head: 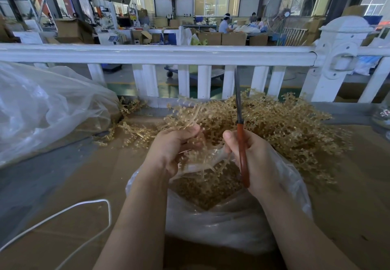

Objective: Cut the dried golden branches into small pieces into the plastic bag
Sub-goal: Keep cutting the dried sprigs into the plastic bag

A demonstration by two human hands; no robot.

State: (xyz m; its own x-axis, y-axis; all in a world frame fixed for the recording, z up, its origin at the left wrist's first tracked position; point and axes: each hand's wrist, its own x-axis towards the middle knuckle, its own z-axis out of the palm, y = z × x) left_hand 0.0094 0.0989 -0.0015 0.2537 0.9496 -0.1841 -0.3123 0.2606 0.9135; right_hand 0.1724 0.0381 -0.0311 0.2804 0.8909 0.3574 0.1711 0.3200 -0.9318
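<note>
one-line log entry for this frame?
left hand: holds golden branch | right hand: grips scissors, blades up | plastic bag: open, holds pieces

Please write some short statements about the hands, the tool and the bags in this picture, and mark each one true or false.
1. The right hand grips red-handled scissors with the blades pointing up. True.
2. The left hand is empty. False: it holds a sprig of dried golden branches.
3. The open clear plastic bag under the hands already holds golden pieces. True.
4. The loose pile of golden branches lies inside the large clear bag at the left. False: it lies on the brown cardboard surface behind the right hand.
5. A white cord lies left of the arms. True.
</note>
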